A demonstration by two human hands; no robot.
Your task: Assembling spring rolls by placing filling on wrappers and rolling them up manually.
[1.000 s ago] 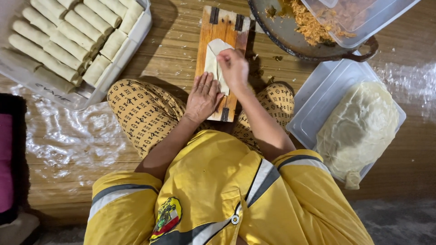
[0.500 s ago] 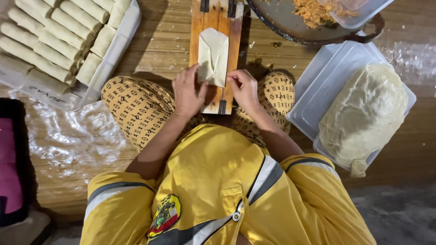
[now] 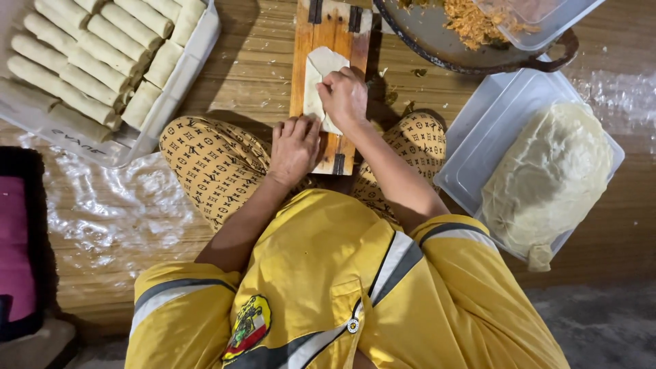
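Wood floor w/ clear plastic sheeting at left [image 3: 89,205]; person sits cross-legged, patterned trousers [image 3: 205,164], yellow jersey [image 3: 328,287]. Narrow wood board [image 3: 321,34] lies across the lap, running far-near, so the work sits right under both hands.

Wrapper [image 3: 318,75] = pale thin sheet on the board's middle, far corner folded to a point, part-folded around what is probably filling (not visible). Left hand [image 3: 295,147] lies flat, fingers together, pressing the wrapper's near edge to the board, likely to stop it sliding. Right hand [image 3: 344,96] is curled, fingertips pinching/pressing the wrapper's right side, holding the fold down. Neither hand lifts anything; both stay on the wrapper.

Around: tray [image 3: 198,48] far left, packed w/ finished pale rolls [image 3: 89,75] in rows, close to the left knee for easy drop-off. Far right, dark pan [image 3: 424,41] w/ shredded orange filling [image 3: 478,24], clear tub [image 3: 547,20] resting on it. Right, white tray [image 3: 492,116] holds a stack of spare wrappers [image 3: 547,178], just beside the right knee, w/in reach. Pink-and-black item [image 3: 17,239] at left edge, unclear what.
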